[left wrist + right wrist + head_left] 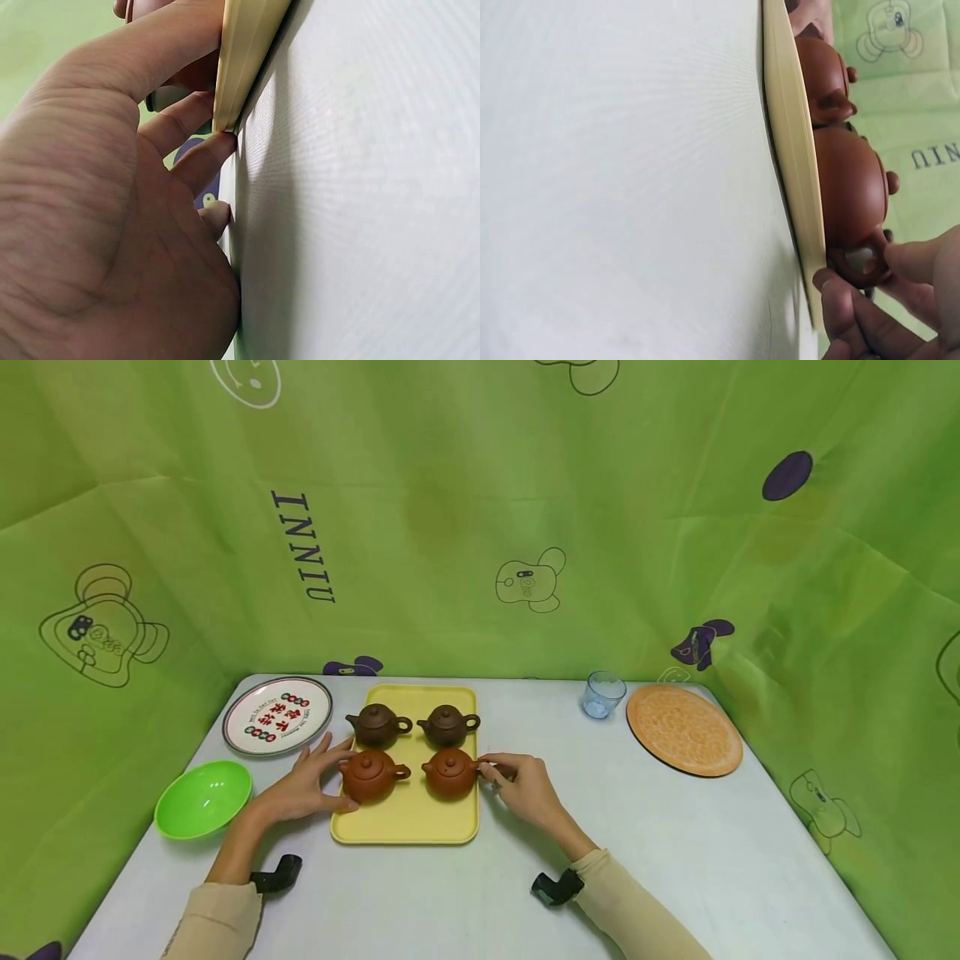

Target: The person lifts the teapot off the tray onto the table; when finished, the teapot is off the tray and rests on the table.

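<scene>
In the head view, two red-brown clay teapots stand on the front half of a yellow tray (405,831). My right hand (525,789) pinches the handle of the right red-brown teapot (450,774); the right wrist view shows the thumb on that handle (859,274) and fingers beneath it by the tray's edge. Beside the left red-brown teapot (367,779), my left hand (300,789) spreads its thumb and fingers about the spout side. Its thumb crosses the tray's rim (247,52), and other fingertips lie along that edge in the left wrist view.
Two dark brown teapots, one left (377,727) and one right (446,727), stand behind on the tray. Left lie a patterned plate (277,716) and a green bowl (202,800). A blue glass (603,695) and a round tan mat (684,729) are at the back right.
</scene>
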Demonstrator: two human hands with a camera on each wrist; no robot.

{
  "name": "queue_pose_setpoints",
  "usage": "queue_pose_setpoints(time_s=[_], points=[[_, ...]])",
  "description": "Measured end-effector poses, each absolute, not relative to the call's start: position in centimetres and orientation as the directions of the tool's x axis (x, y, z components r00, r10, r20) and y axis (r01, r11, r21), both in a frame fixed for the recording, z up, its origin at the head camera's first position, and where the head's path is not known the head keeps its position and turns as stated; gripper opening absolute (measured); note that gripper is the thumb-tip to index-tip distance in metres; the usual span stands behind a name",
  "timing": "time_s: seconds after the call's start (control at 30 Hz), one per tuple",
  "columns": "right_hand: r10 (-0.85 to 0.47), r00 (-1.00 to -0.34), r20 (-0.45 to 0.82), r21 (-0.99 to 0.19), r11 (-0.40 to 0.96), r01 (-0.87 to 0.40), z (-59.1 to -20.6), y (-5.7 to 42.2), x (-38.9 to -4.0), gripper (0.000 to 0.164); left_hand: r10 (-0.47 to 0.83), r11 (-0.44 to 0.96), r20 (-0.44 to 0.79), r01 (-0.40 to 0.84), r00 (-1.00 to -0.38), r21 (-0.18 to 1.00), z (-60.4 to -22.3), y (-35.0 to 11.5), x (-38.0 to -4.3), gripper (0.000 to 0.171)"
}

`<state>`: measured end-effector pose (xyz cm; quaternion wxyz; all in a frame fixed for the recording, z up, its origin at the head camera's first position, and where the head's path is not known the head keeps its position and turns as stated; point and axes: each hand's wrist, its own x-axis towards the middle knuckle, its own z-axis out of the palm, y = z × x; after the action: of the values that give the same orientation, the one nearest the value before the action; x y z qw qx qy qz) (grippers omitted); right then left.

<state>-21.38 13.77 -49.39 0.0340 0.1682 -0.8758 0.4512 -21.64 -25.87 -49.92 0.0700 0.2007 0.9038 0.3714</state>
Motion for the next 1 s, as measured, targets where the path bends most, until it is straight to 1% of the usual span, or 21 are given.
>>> queue_pose_setpoints(time_s=[0.53, 1.0], points=[[-0.229, -0.951, 0.209, -0.802, 0.516, -0.300, -49.51, 13.57, -21.17, 0.017, 0.405, 0.649, 0.035, 0.315, -0.914, 0.693, -49.88, -25.74, -21.57, 0.084], [-0.216, -0.951, 0.222, -0.797, 0.522, -0.304, -49.65, 13.64, -21.09, 0.016, 0.358, 0.680, -0.028, 0.241, -0.933, 0.693, -50.11, -25.68, -21.55, 0.094]])
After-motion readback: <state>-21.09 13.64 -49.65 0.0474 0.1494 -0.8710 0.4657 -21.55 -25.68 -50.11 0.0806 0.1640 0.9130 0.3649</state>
